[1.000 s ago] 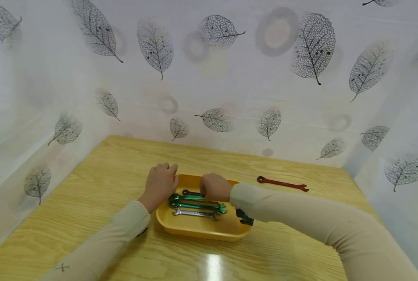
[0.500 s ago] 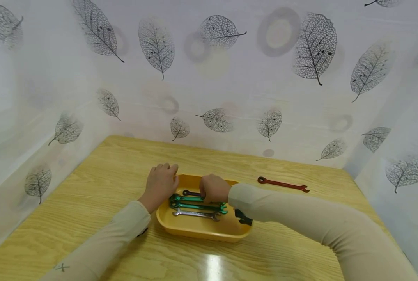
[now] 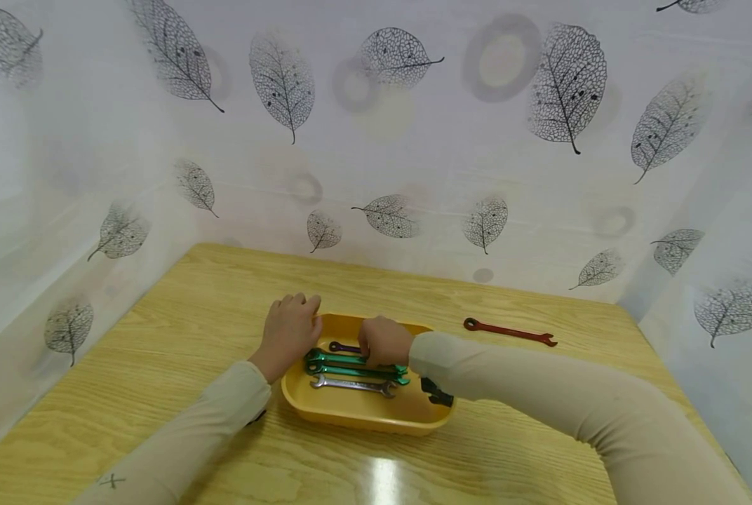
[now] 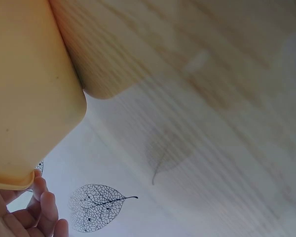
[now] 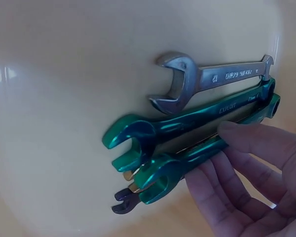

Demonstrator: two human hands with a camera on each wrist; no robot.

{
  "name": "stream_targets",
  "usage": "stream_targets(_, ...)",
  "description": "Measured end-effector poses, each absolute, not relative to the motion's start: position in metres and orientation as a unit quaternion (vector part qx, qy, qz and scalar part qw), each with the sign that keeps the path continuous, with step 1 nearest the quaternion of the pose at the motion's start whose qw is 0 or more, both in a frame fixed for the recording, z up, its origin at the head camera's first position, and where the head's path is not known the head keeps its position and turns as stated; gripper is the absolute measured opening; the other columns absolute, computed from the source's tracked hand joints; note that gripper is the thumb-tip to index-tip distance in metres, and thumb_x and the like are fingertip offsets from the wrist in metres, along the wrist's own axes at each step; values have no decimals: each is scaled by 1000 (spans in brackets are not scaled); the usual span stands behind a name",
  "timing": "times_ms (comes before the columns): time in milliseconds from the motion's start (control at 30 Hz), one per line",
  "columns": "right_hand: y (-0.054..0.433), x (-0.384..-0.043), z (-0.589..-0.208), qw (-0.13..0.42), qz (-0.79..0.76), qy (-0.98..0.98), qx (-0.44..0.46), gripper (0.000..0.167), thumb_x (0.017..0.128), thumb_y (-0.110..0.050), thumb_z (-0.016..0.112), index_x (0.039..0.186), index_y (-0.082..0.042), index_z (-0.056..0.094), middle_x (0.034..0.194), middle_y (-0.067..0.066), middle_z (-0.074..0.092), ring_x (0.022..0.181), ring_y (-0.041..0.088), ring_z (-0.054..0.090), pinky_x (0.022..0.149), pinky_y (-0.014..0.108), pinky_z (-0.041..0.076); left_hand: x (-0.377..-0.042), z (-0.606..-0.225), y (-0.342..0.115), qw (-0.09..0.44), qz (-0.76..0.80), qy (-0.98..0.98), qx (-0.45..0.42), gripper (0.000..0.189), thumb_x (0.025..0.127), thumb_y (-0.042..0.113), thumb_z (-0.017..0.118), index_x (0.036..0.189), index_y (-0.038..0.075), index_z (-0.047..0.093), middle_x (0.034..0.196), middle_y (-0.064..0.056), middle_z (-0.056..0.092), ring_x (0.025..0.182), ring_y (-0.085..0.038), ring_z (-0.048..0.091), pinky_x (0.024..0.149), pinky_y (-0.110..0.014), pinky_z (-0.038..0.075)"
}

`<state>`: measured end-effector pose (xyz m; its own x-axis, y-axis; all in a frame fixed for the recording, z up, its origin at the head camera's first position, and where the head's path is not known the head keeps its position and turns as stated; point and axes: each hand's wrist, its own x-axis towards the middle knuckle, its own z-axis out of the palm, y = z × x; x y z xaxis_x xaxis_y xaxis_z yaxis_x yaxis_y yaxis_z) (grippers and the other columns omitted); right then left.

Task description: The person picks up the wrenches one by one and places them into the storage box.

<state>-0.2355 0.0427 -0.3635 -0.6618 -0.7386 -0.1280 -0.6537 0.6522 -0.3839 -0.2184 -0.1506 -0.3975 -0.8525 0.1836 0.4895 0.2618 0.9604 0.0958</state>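
In the head view, my left hand (image 3: 287,330) holds the back left rim of a yellow plastic tray (image 3: 363,421); its curled fingers (image 4: 48,210) show by the rim in the left wrist view. My right hand (image 3: 385,341) reaches into the tray and pinches a green combination wrench (image 5: 202,153) between thumb and fingers. Beside it lies a second green wrench (image 5: 202,114), then a silver open-end wrench (image 5: 227,75). A small purple wrench (image 5: 126,200) lies on the far side, partly hidden by my hand. Bits of a gold-coloured wrench (image 5: 133,187) show between the greens.
A red combination wrench (image 3: 510,331) lies on the wooden table (image 3: 256,463), behind and right of the tray. My right sleeve crosses the tray's right end. Leaf-patterned cloth (image 3: 376,161) closes off the back and sides.
My right hand has shifted very slightly, and the green wrench it pinches sits a little nearer the other green one. The purple wrench shows a bit more clearly. My left hand stays put.
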Motion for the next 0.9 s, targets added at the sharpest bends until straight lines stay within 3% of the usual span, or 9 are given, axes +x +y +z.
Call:
stream_targets(600, 43, -233, -366, 157, -163, 893, -389, 51, 73, 9, 68, 50, -14, 29, 53, -4, 14, 51, 10, 11, 49, 23, 22, -219, -397, -150, 239, -80, -961, -112, 13, 82, 18, 64, 79, 9, 55, 70, -8, 55, 62, -23, 50, 61, -39, 43)
stream_targets(900, 43, -233, -367, 162, -157, 895, -384, 44, 73, 6, 70, 50, -13, 37, 50, -4, 21, 50, 10, 17, 50, 23, 25, -219, -397, -150, 243, -76, -960, -116, 14, 82, 18, 64, 78, 9, 54, 69, -8, 55, 61, -23, 50, 60, -38, 42)
